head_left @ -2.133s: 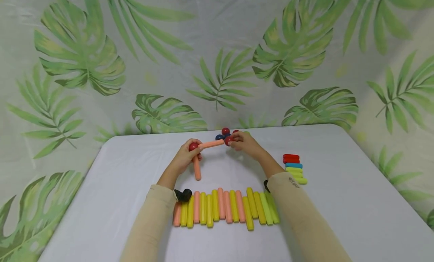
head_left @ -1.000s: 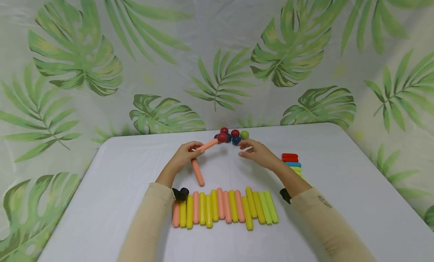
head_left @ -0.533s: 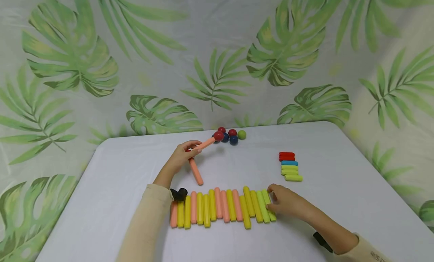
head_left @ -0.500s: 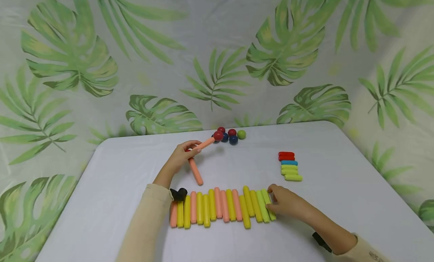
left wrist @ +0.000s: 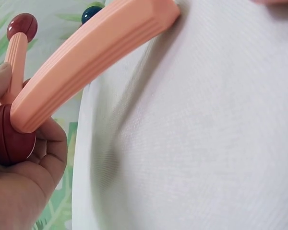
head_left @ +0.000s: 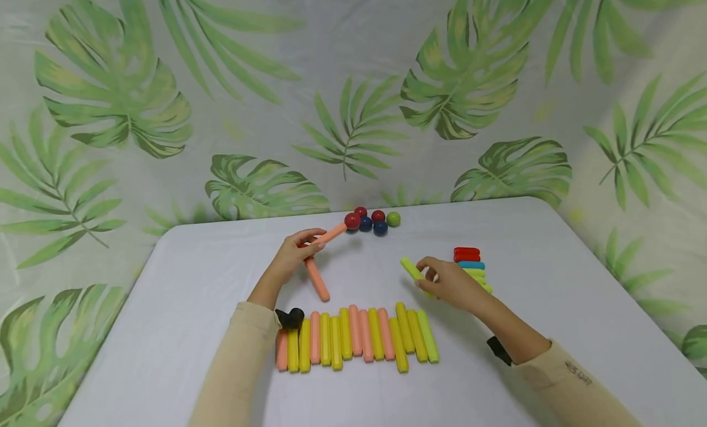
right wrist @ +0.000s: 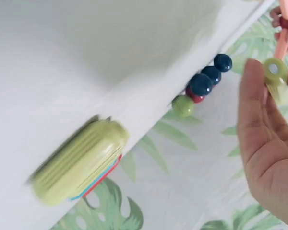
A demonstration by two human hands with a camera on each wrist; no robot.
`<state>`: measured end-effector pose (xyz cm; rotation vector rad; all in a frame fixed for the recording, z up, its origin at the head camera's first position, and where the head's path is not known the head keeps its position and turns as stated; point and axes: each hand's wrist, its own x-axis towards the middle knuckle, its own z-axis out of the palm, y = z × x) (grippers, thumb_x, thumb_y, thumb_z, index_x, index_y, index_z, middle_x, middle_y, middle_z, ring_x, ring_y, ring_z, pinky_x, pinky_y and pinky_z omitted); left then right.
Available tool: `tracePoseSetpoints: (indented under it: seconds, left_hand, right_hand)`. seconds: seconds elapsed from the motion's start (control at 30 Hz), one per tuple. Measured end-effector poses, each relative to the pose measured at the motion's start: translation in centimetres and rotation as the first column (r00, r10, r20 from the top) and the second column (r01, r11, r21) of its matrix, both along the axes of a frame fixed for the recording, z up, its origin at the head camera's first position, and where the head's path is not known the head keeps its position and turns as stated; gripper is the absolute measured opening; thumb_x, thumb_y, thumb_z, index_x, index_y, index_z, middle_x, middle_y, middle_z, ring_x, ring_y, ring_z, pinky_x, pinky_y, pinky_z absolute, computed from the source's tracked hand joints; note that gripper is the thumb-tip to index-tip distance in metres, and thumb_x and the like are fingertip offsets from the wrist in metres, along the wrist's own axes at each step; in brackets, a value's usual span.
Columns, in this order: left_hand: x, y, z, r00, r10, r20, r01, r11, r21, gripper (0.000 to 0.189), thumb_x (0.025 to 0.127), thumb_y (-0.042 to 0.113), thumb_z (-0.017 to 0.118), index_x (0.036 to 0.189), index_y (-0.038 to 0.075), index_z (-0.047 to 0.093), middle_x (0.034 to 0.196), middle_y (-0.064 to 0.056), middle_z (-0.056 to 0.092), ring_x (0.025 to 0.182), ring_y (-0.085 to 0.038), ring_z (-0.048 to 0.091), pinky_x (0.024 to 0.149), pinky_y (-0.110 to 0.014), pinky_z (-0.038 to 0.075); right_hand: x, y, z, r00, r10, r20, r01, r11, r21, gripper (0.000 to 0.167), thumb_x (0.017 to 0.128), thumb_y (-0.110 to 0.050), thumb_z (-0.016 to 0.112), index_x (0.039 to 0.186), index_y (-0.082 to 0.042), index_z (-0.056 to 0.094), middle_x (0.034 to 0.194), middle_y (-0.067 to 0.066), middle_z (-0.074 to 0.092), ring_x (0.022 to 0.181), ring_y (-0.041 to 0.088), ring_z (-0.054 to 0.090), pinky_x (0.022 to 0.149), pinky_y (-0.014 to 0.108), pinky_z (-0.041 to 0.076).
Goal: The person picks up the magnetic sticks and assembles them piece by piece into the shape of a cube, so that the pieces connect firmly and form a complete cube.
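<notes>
Clock directions as in head view. Right hand (head_left: 450, 283): fingers pinching a light green stick (head_left: 410, 268), raised over the table (head_left: 193, 316). Long axis runs about 10–11 to 4–5 o'clock, free end at the 10–11 side. Right wrist view shows a pale disc on that end, probably a magnet.

Left hand (head_left: 289, 255): fingers curled round the joint ball (left wrist: 4, 143), thumb on the far salmon stick (head_left: 331, 233). That stick runs to about 2 o'clock, with the tip red ball (head_left: 352, 221) on its end. The near salmon stick (head_left: 317, 280) leaves the joint toward 5 o'clock.

Key relation: tip red ball sits at about 10 o'clock from the right fingers, well apart. Green stick's free end lies between them, aimed slightly to the 12 side of the ball. Left fingers are nearer the ball; the right has the stick. If those two get joined, I'd expect a small swing of the axis toward 9.

Loose balls (head_left: 380, 229) crowd just beside the tip ball at 3 o'clock; contact there, can't tell.
</notes>
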<state>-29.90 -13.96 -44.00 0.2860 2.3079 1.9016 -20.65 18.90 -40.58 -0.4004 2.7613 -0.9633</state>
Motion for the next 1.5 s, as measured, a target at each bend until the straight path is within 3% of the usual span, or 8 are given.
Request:
tracePoseSetpoints:
  seconds: [0.17,0.4,0.73,0.87,1.03,1.23,1.37,1.5]
  left_hand:
    - [0.0,-0.2,-0.2,1.0,0.024,-0.014,-0.024,1.0,0.006,0.034,0.082,0.019,0.066,0.116,0.011,0.061,0.091,-0.007,0.054,0.06,-0.013,0.046,0.049,-0.023,0.041]
    - [-0.1,-0.1,-0.2,1.0,0.02,-0.015,-0.02,1.0,0.007,0.034,0.082,0.019,0.066,0.115,0.011,0.061,0.092,-0.006,0.055,0.063,-0.014,0.046,0.053,-0.022,0.041]
    - [-0.1,-0.5,-0.4,1.0,-0.027,-0.003,0.027,1.0,0.003,0.037,0.084,0.018,0.065,0.119,0.01,0.059,0.095,-0.008,0.054,0.068,-0.018,0.046,0.054,-0.023,0.041]
    - [0.0,-1.0,0.0,0.993,-0.116,0.021,0.116,0.993,-0.02,0.041,0.087,0.015,0.06,0.127,0.009,0.051,0.105,-0.012,0.053,0.079,-0.026,0.049,0.062,-0.025,0.044]
    - [0.6,-1.5,0.5,0.972,-0.22,0.087,0.226,0.972,-0.067,0.045,0.088,0.011,0.058,0.131,0.011,0.045,0.113,-0.015,0.052,0.081,-0.024,0.055,0.068,-0.028,0.046]
    - [1.2,-1.7,0.6,0.959,-0.246,0.14,0.264,0.955,-0.135,0.05,0.087,0.008,0.059,0.133,0.01,0.039,0.112,-0.018,0.052,0.078,-0.016,0.057,0.067,-0.027,0.046]
    - [1.5,-1.8,0.5,0.961,-0.248,0.12,0.269,0.938,-0.218,0.047,0.086,0.008,0.058,0.13,0.012,0.043,0.11,-0.017,0.051,0.084,-0.021,0.055,0.068,-0.028,0.045]
    - [1.4,-2.1,0.3,0.957,-0.281,0.068,0.288,0.906,-0.311,0.031,0.088,0.02,0.058,0.119,0.013,0.056,0.109,-0.013,0.052,0.09,-0.022,0.05,0.069,-0.029,0.043]
  right_hand:
    - [-3.6,-2.3,0.2,1.0,0.02,-0.023,-0.024,0.982,-0.19,0.033,0.087,-0.02,0.06,0.115,-0.004,0.052,0.083,0.007,0.054,0.068,0.018,0.057,0.059,0.034,0.052]
    - [-6.7,-5.7,0.0,1.0,0.013,0.01,-0.011,0.98,-0.198,0.032,0.086,-0.019,0.061,0.114,-0.004,0.056,0.084,0.009,0.054,0.062,0.02,0.054,0.058,0.035,0.051]
    - [-8.1,-6.9,-0.3,1.0,0.003,0.029,0.004,0.969,-0.246,0.029,0.087,-0.018,0.061,0.112,-0.005,0.057,0.085,0.01,0.053,0.064,0.021,0.054,0.059,0.037,0.051]
    - [-8.5,-7.1,-0.3,1.0,-0.001,0.009,0.004,0.964,-0.265,0.028,0.087,-0.016,0.06,0.112,-0.004,0.058,0.084,0.01,0.054,0.066,0.021,0.054,0.06,0.037,0.052]
    - [-9.0,-7.3,-0.4,1.0,0.001,0.016,0.003,0.969,-0.246,0.029,0.088,-0.014,0.059,0.114,-0.003,0.057,0.087,0.011,0.054,0.07,0.02,0.053,0.059,0.032,0.051]
    - [-10.2,-7.9,-1.1,0.999,0.038,-0.002,-0.037,0.986,-0.165,0.03,0.088,-0.01,0.058,0.117,-0.001,0.056,0.088,0.012,0.054,0.066,0.018,0.051,0.057,0.027,0.049]
    - [-11.2,-8.8,-1.8,0.999,0.048,-0.011,-0.049,0.993,-0.107,0.029,0.086,-0.007,0.058,0.115,-0.002,0.058,0.089,0.012,0.055,0.063,0.017,0.051,0.055,0.025,0.046]
    - [-12.1,-9.7,-2.5,0.999,0.036,-0.008,-0.036,0.997,-0.065,0.03,0.083,-0.002,0.059,0.113,-0.001,0.058,0.095,0.013,0.056,0.075,0.021,0.054,0.063,0.027,0.047]
